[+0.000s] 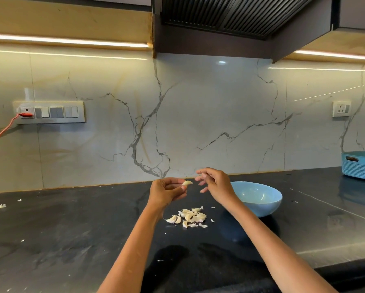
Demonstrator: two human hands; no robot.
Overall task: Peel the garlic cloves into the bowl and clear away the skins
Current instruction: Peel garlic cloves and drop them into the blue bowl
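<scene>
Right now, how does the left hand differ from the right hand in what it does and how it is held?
The left hand pinches a garlic clove at its fingertips; the right hand holds nothing. The left hand's fingers are curled; the right hand's are loosely spread. The right hand is nearer the blue bowl than the left hand. Both are raised above the black counter.

Pale blue bowl [261,199], black countertop [71,229], grey-veined white marble backsplash [198,113], teal basket [359,166].

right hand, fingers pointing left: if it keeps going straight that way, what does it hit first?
Probably the garlic clove pinched in the left hand. The right hand faces it across a small gap, though depth from one view is uncertain.
</scene>
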